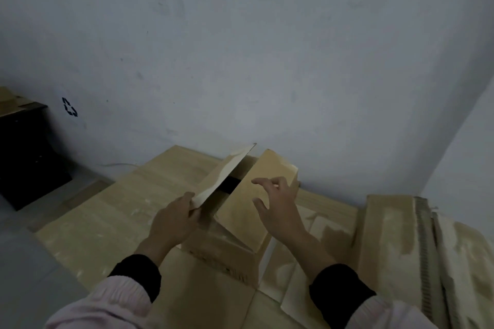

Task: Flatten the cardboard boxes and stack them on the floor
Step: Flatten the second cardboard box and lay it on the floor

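Between the person's two hands, an upright cardboard box is standing on the floor with its top flaps open. Their left hand is pinching the near corner of the left flap, fingers closed around its edge, and that flap is tilting up and away from the dark opening. Their right hand is hovering with fingers spread and loosely curled over the right flap, gripping nothing; whether the fingertips are touching the cardboard, I cannot tell. Dark cuffs and pale pink sleeves are covering both forearms. Underneath and around the box, flattened cardboard sheets are lying across the floor near the pale wall, and more flattened cardboard is leaning or piling up just to the right. Off to the left, a dark piece of furniture is sitting against the wall.
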